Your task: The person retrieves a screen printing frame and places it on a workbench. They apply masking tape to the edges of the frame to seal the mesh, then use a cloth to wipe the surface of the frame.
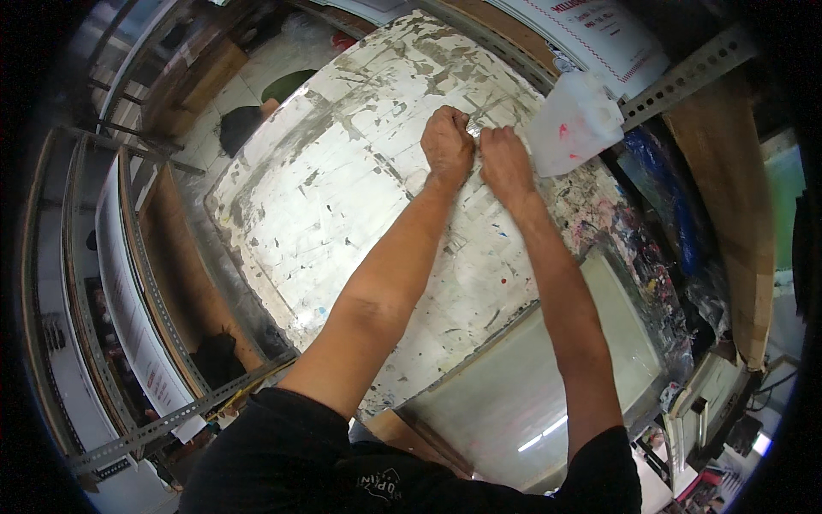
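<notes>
Both my hands are close together over the far part of a worn white tabletop (342,214). The fingers of my left hand (447,146) are curled closed beside a small shiny, silvery or clear piece (473,127), whose kind I cannot make out. Just to the right, my right hand (507,161) is also closed, its knuckles near the same piece. What lies inside the fingers is hidden. A translucent white plastic container (574,128) with red smears stands immediately right of my right hand.
A framed screen (531,385) with a pale mesh lies at the near right, below my right forearm. Paint-stained clutter (638,248) runs along the right edge. A perforated metal bar (685,77) juts in at the upper right. Racks with boards (137,283) stand at the left.
</notes>
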{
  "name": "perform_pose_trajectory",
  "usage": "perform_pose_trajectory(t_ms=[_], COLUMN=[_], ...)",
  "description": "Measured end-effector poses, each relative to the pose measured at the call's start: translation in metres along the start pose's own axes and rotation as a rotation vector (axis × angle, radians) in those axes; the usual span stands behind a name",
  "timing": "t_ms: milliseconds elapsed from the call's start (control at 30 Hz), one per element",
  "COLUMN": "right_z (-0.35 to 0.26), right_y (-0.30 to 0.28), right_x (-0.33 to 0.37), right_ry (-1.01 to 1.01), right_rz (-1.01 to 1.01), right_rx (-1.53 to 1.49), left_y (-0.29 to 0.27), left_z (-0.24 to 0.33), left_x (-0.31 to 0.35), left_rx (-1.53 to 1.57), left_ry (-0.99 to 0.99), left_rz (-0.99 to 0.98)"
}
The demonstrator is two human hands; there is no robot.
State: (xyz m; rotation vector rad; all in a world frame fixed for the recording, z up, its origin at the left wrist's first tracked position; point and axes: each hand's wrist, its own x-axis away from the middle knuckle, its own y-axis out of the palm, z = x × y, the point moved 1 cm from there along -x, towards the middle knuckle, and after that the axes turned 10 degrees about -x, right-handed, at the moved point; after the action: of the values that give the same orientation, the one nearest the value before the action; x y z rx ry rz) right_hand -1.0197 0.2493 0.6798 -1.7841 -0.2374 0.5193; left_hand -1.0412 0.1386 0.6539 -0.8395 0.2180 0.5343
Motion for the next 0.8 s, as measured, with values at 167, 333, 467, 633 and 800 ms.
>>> perform_pose_trajectory(t_ms=[167, 333, 467, 633, 800], right_z=[-0.038, -0.056, -0.078, -0.085, -0.084], right_y=[-0.048, -0.084, -0.108, -0.128, -0.096], right_x=[0.071, 0.251, 0.439, 0.577, 0.599], right_ry=[0.2, 0.428, 0.863, 1.174, 1.295], right_rz=[0.042, 0.22, 0.399, 0.679, 0.907], right_rx=[-0.224, -0.638, -0.469, -0.212, -0.31], left_y=[-0.002, 0.013, 0.018, 0.011, -0.026], left_z=[-0.005, -0.022, -0.028, -0.043, 0.01], left_x=[-0.002, -0.003, -0.003, -0.009, 0.083], left_rx=[0.195, 0.311, 0.375, 0.773, 0.83], left_ry=[-0.103, -0.089, -0.064, -0.043, 0.063], left_rz=[0.077, 0.144, 0.104, -0.219, -0.352])
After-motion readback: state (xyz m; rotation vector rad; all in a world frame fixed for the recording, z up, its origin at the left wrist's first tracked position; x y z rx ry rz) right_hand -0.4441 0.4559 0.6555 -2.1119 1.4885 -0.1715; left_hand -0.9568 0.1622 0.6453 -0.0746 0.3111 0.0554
